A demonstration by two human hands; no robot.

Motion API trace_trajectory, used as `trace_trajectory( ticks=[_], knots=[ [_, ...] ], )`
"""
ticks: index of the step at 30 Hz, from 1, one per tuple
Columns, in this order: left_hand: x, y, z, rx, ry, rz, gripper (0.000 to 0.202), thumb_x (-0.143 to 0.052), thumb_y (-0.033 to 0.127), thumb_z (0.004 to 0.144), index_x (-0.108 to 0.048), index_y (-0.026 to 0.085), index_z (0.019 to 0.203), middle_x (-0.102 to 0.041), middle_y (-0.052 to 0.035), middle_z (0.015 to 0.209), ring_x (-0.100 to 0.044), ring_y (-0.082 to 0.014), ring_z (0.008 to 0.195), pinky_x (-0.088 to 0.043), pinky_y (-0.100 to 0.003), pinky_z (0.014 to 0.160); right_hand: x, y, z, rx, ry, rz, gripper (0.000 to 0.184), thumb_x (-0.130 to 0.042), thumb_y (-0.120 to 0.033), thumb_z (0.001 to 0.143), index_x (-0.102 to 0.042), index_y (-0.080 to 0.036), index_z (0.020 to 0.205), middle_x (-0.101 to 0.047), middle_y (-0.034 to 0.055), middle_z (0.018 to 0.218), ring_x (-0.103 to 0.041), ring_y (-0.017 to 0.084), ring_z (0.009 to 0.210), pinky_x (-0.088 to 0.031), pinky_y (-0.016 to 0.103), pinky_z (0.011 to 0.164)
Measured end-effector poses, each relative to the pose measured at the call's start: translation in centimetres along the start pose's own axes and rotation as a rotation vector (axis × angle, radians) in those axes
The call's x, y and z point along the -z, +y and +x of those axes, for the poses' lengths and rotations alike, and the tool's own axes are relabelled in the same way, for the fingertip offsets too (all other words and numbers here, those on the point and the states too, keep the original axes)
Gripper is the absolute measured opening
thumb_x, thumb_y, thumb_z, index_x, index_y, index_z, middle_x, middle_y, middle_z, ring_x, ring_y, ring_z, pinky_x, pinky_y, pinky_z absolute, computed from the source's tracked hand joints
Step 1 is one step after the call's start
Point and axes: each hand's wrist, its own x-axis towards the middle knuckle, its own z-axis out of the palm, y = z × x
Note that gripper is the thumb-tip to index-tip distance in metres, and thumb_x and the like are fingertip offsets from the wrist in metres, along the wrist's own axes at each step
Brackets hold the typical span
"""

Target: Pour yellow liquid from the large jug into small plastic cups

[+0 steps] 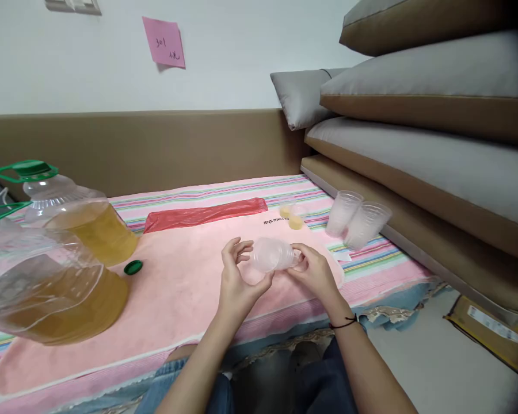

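Clear plastic cups (267,255), nested and lying sideways, are between my two hands above the pink mat (185,287). My right hand (313,267) grips them from the right with thumb and fingers. My left hand (242,276) curves in a C at the left end, its fingertips and thumb at the rim of the outermost cup. How many cups are nested there I cannot tell. Beyond my hands, small cups with yellow liquid (294,221) stand near the mat's far right corner. Two stacks of clear cups (366,225) lean at the right.
Two large jugs of yellow liquid (69,299) stand at the left, with a green cap (133,267) beside them. A red plastic bag (205,214) lies along the mat's far edge. Stacked cushions (427,138) border the right side. A package (492,333) sits on the floor.
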Motion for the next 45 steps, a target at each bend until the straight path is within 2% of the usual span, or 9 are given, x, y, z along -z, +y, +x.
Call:
trace_trajectory(
  ticks=[4,10,16,20,24,32,37,42,45],
  knots=[
    [0.4,0.2,0.1,-0.023,-0.024,0.077,0.083,-0.076,0.02,0.065,-0.025,0.026,0.131,-0.056,-0.0115,0.12,-0.063,-0.0232,0.103,-0.051,-0.041,0.086,0.1,0.0,0.0,-0.006,-0.015,-0.004,0.035,-0.067,-0.025,0.07,-0.063,-0.02,0.105,-0.066,0.0036,0.105,-0.061,0.023,0.094,-0.046,0.034,0.082],
    [0.8,0.2,0.1,-0.011,-0.04,0.008,0.082,-0.074,0.022,0.068,-0.024,0.028,0.132,-0.049,-0.0104,0.123,-0.063,-0.0215,0.103,-0.051,-0.045,0.091,0.2,0.2,0.0,-0.022,-0.038,-0.015,0.038,-0.063,-0.022,0.067,-0.064,-0.019,0.105,-0.066,0.0039,0.104,-0.06,0.023,0.092,-0.045,0.033,0.082],
    [1.1,0.4,0.4,-0.067,0.099,-0.052,0.082,-0.076,0.02,0.068,-0.025,0.028,0.132,-0.051,-0.0123,0.126,-0.053,-0.0247,0.121,-0.043,-0.049,0.101,0.3,0.5,0.1,-0.078,-0.037,-0.012,0.036,-0.063,-0.031,0.068,-0.065,-0.019,0.102,-0.067,0.0049,0.1,-0.061,0.023,0.086,-0.046,0.032,0.078],
    [1.7,0.8,0.9,-0.053,0.185,-0.21,0.076,-0.073,0.018,0.071,-0.025,0.031,0.129,-0.049,-0.0117,0.13,-0.056,-0.0217,0.118,-0.044,-0.044,0.099,0.6,1.0,0.2,-0.137,-0.012,-0.002,0.038,-0.065,-0.039,0.067,-0.066,-0.019,0.1,-0.067,0.0042,0.095,-0.06,0.022,0.08,-0.045,0.03,0.073],
    [2.3,0.3,1.1,0.047,0.238,-0.192,0.076,-0.076,0.021,0.069,-0.027,0.031,0.126,-0.048,-0.0109,0.129,-0.059,-0.0196,0.11,-0.046,-0.04,0.093,1.1,2.4,0.2,-0.255,0.078,0.004,0.049,-0.072,-0.048,0.06,-0.066,-0.018,0.099,-0.068,0.0048,0.089,-0.059,0.022,0.072,-0.044,0.03,0.067],
    [1.2,-2.0,-0.1,0.469,0.021,-0.004,0.08,-0.075,0.029,0.063,-0.025,0.026,0.126,-0.052,-0.0114,0.124,-0.058,-0.0214,0.099,-0.047,-0.042,0.085,2.9,6.7,1.2,-0.546,0.427,-0.018,0.061,-0.071,-0.059,0.053,-0.064,-0.015,0.094,-0.068,0.0135,0.099,-0.063,0.026,0.076,-0.048,0.035,0.071],
    [0.5,-1.8,-0.8,0.483,-0.052,0.019,0.081,-0.074,0.026,0.061,-0.026,0.026,0.126,-0.054,-0.0098,0.12,-0.059,-0.0217,0.099,-0.047,-0.042,0.086,3.9,9.3,1.8,-0.655,0.588,-0.083,0.053,-0.074,-0.05,0.056,-0.063,-0.014,0.093,-0.067,0.0168,0.101,-0.064,0.03,0.09,-0.048,0.038,0.081],
    [0.5,-1.6,-0.9,0.477,-0.061,0.021,0.08,-0.073,0.026,0.061,-0.027,0.026,0.127,-0.054,-0.0104,0.122,-0.059,-0.0224,0.101,-0.047,-0.043,0.087,4.1,10.6,2.0,-0.678,0.611,-0.117,0.049,-0.079,-0.042,0.059,-0.065,-0.012,0.094,-0.068,0.0151,0.098,-0.064,0.03,0.091,-0.048,0.038,0.083],
    [0.6,-1.5,-0.9,0.486,-0.058,0.016,0.08,-0.073,0.026,0.06,-0.027,0.026,0.126,-0.054,-0.0109,0.122,-0.06,-0.0226,0.101,-0.047,-0.044,0.088,3.9,10.8,2.0,-0.68,0.608,-0.144,0.044,-0.08,-0.04,0.069,-0.064,-0.012,0.098,-0.067,0.0125,0.098,-0.063,0.026,0.089,-0.048,0.039,0.086]
  ],
)
